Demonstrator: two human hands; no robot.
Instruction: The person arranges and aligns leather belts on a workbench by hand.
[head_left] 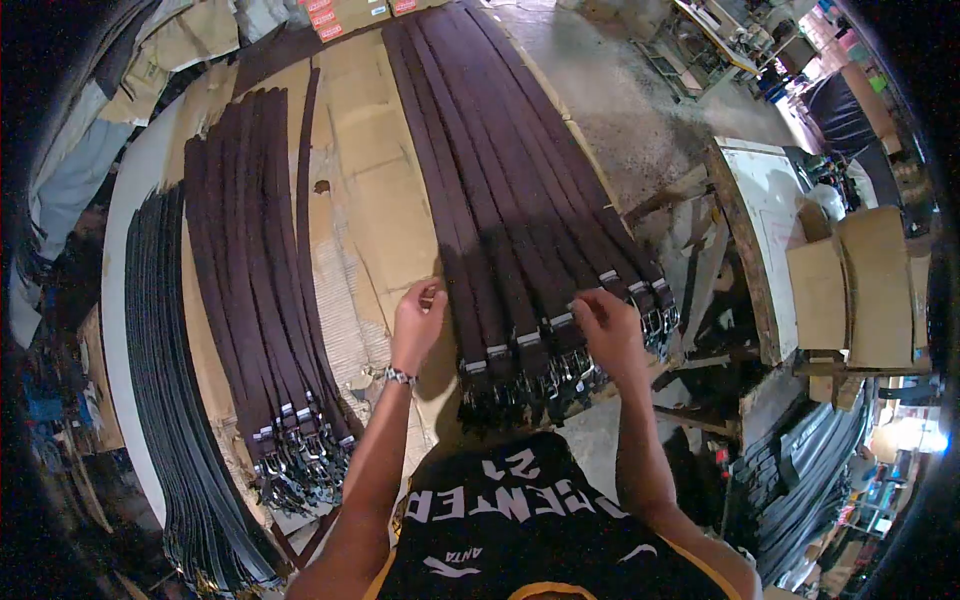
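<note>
Long, flat, dark-brown straps with silvery metal buckles (500, 170) lie on the right of the cardboard-covered table (375, 170), buckle ends nearest the person. The step in hand seems to be tending those ends: the right hand (607, 325) is over them, fingers drawn narrow, and the left hand (422, 308) is curled just beside the strap edge. The next move likely calls for separating one strap from close neighbours. Whether either hand grips anything cannot be told; fingertips are partly hidden, and the near buckles blur into shadow.

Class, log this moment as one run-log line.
left hand: curled, beside brown belts | right hand: by their metal fittings, contact unclear | far left: black straps
</note>
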